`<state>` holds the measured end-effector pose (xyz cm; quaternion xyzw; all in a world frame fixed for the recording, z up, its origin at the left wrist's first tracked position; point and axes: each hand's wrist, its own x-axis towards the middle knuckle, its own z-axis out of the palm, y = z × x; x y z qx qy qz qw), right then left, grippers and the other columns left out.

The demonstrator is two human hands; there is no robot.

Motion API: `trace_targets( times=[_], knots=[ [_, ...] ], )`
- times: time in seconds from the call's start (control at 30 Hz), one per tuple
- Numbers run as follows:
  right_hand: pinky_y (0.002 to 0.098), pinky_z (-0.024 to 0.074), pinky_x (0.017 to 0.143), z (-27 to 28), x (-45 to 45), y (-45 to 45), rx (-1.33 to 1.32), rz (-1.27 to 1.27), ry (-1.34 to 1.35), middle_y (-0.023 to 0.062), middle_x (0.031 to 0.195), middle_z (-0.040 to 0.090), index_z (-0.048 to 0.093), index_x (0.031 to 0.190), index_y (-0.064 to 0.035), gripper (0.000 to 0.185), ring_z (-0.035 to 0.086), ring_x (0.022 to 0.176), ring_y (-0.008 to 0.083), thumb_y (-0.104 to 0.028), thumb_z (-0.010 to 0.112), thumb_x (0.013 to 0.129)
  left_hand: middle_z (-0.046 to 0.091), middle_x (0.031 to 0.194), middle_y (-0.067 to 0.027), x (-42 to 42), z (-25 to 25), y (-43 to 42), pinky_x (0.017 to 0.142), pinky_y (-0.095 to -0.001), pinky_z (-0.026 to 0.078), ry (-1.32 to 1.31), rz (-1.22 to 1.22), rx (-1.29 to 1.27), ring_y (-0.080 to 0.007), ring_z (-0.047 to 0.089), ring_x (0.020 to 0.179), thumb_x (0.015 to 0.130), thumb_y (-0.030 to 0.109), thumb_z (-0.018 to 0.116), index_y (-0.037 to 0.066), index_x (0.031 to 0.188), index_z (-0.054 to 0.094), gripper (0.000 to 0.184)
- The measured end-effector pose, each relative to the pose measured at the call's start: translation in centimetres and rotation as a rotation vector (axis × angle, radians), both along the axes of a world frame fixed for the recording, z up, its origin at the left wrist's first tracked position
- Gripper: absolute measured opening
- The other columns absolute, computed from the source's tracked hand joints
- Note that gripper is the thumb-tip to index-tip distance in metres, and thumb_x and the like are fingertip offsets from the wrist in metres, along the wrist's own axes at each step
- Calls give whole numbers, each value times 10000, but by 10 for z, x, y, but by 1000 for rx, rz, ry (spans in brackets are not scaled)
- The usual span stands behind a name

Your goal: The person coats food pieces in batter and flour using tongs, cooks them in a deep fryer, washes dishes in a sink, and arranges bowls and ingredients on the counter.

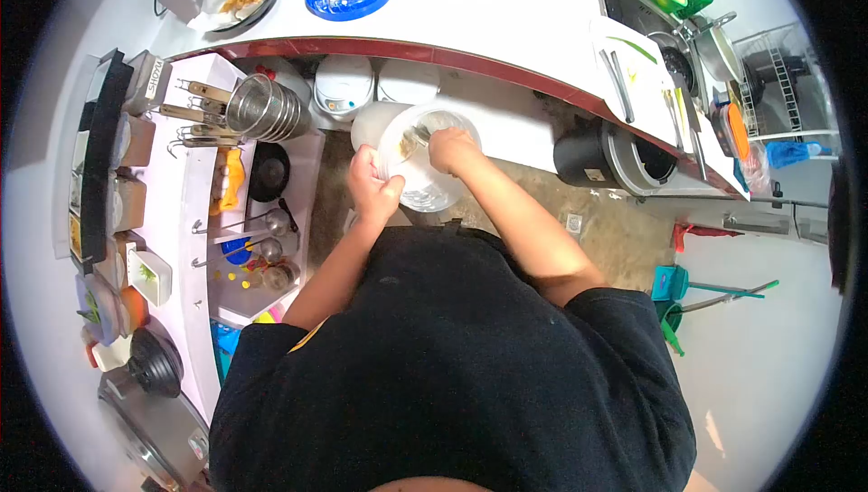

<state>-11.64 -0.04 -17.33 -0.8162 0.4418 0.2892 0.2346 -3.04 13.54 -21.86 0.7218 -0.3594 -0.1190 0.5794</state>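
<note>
Head view: apparent stirring or scooping step, observed from nearby.
Left hand [375,192] grips the rim of the pale bowl [427,195]; right hand [455,150] is closed around a utensil [420,133] inside it. Next move calls for steady rim support. Beyond: the counter [488,17].

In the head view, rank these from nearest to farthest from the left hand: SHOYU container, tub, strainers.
From the left hand:
1. Tub: in its grip, at the rim.
2. Strainers: to the left, by the shelf.
3. SHOYU container: farther left, beyond the strainers.
</note>
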Motion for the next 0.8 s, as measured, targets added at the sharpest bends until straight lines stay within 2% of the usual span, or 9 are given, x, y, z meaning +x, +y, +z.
trace_targets(
  times=[0.07,0.13,0.2,0.27,0.37,0.43,0.67,0.73,0.8],
  knots=[
    [354,494,842,5,0,-4,50,10,-32,212,1040,619,630,1029,24,281,591,1031,298,-60,521,785,459,615,-54,5,-1,4,527,-294,375,91,-37,16,-149,452,572,517,30,571,19,693,425,229],
    [363,518,737,10,0,-4,125,-12,-155,226,831,650,653,865,50,255,651,861,289,-163,523,813,465,612,-47,16,-16,0,519,-282,372,146,21,-28,-126,455,578,523,24,567,20,686,423,217],
    [368,515,752,20,3,-1,34,58,-207,232,854,646,654,871,42,252,646,870,300,-170,534,805,471,609,-40,27,-36,-4,512,-271,370,213,99,-76,-104,458,584,530,17,563,22,678,420,206],
    [373,511,766,20,2,5,-57,144,-256,237,877,642,655,878,33,250,641,878,310,-177,546,798,485,603,-43,36,-52,-2,512,-253,376,577,133,37,-92,461,579,531,5,559,20,680,433,196],
    [382,503,791,17,1,-3,-141,219,-130,244,929,632,656,901,19,235,632,893,323,-157,541,796,495,601,-32,35,-55,8,532,-257,397,204,59,24,-95,468,578,548,-13,556,18,693,447,184],
    [385,499,825,28,-2,4,-139,184,-82,195,1045,619,651,977,-4,245,618,955,305,-90,492,811,508,618,-34,24,-50,14,549,-254,406,241,90,32,-95,481,591,554,-4,563,17,714,462,191],
    [335,514,786,14,-1,8,-252,423,-68,144,1008,642,667,975,-45,232,630,951,249,-105,500,825,630,751,-108,28,-1,-8,626,-297,464,238,76,256,-180,607,680,564,9,604,4,818,549,260],
    [342,526,701,10,-6,11,-335,482,-97,140,926,658,685,821,-46,192,651,872,257,-80,499,787,586,699,-77,24,0,-13,593,-275,436,233,82,198,-144,544,635,560,4,587,6,779,527,227],
    [340,527,692,22,-10,12,-292,450,-49,140,908,656,672,858,-37,184,653,844,247,-79,512,778,543,646,-46,23,-2,-13,560,-254,407,235,89,147,-108,482,590,556,-1,569,7,741,505,196]
  ],
)
